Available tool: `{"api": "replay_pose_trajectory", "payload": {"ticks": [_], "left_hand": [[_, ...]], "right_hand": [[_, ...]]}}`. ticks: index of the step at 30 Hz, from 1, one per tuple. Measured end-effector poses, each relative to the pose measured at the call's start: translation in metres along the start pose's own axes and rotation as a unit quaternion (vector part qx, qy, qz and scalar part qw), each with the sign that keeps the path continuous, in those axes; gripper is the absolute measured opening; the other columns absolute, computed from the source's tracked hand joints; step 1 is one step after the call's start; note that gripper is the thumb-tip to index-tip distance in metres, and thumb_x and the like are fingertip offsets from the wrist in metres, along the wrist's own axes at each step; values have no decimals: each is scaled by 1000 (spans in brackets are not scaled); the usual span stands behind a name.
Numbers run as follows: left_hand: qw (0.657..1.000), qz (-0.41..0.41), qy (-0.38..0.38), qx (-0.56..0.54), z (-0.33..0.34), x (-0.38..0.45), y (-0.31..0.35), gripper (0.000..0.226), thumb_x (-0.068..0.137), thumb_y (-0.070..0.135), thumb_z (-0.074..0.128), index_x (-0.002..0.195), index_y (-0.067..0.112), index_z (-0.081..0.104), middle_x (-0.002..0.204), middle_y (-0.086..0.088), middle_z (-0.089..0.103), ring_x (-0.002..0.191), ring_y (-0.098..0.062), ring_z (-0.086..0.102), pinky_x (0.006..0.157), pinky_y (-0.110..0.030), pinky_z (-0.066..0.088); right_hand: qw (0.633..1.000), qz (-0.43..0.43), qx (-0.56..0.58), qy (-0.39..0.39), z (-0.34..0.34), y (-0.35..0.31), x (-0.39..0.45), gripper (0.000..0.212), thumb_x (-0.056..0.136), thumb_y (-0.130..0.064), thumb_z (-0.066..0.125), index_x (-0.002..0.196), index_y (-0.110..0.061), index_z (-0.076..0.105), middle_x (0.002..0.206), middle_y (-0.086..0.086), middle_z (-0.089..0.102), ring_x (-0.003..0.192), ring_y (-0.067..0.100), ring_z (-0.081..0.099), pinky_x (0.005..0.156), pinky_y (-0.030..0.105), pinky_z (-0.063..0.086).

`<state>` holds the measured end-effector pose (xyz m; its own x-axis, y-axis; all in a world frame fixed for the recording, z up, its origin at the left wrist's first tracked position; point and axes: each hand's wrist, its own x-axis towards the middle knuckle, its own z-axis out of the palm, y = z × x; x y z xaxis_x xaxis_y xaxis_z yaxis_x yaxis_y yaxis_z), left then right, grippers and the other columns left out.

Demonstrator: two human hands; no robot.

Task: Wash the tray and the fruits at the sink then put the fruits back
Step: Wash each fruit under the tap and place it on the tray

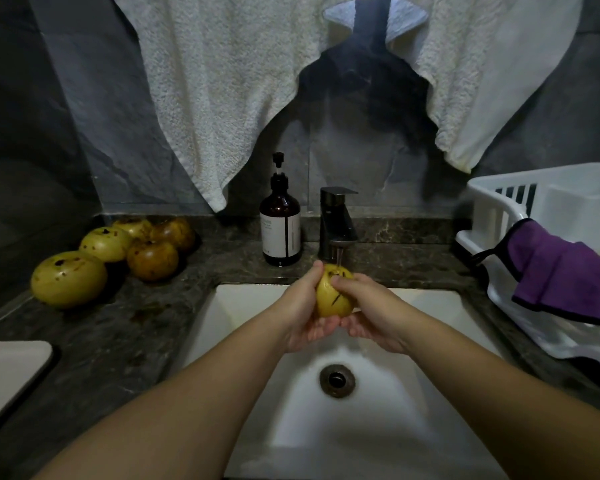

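1. Your left hand (pixel 300 308) and right hand (pixel 368 311) hold one fruit (pixel 333 296) over the sink (pixel 430 313), under the tap (pixel 336 226).
2. Five fruits (pixel 118 254) lie on the counter (pixel 125 327) to your left.
3. The bottle (pixel 280 226) stands just left of the tap.
4. The rack (pixel 534 244) sits to your right.

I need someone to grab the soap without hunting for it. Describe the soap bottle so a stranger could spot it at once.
Start at the white sink set in the dark stone counter, and look to the black faucet behind its back edge. Just left of the faucet stands the soap bottle. It is the only bottle there: dark brown glass, a black pump top and a pale label.
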<state>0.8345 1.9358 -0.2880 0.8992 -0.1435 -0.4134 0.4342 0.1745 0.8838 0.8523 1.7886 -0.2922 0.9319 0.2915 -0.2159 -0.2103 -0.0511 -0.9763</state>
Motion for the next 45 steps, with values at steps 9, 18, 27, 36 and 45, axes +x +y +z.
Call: {"api": "replay_pose_trajectory", "payload": {"ticks": [9, 18, 27, 36, 45], "left_hand": [[1000, 10, -2, 16, -1, 1, -1, 68, 99, 73, 42, 136, 20, 62, 104, -18, 68, 71, -18, 64, 52, -21, 54], [1000, 11, 3, -1, -5, 3, -1, 67, 97, 74, 46, 136, 23, 62, 98, -14, 70, 56, -13, 62, 46, -20, 53], [996, 50, 10, 72, 4, 3, -5, 61, 101, 70, 41, 143, 26, 47, 99, -16, 70, 56, -16, 65, 49, -25, 49], [1000, 11, 13, 20, -2, 4, -4, 68, 99, 74, 40, 133, 20, 65, 85, -12, 67, 51, -12, 59, 43, -20, 50], [997, 34, 16, 61, 6, 1, -4, 66, 102, 70, 38, 139, 19, 58, 94, -15, 76, 61, -18, 71, 50, -25, 55]], "right_hand": [[1000, -4, 5, 0, 0, 3, 0, 50, 90, -53, 70, 130, -30, 52, 105, 16, 75, 71, 22, 70, 53, 27, 49], [998, 11, 54, -28, -4, -1, -3, 32, 101, -36, 60, 131, -25, 59, 93, 11, 77, 68, 22, 68, 58, 29, 49], [996, 71, 26, 47, 2, -3, 1, 43, 94, -66, 56, 126, -37, 52, 106, 19, 74, 81, 33, 70, 44, 23, 42], [998, 31, 46, -27, 3, 0, 1, 29, 100, -38, 62, 128, -30, 58, 88, 11, 77, 66, 23, 67, 49, 26, 48], [999, 42, 0, 16, 1, 1, 2, 30, 102, -60, 44, 121, -38, 52, 78, 8, 75, 67, 23, 70, 45, 22, 41]]}}
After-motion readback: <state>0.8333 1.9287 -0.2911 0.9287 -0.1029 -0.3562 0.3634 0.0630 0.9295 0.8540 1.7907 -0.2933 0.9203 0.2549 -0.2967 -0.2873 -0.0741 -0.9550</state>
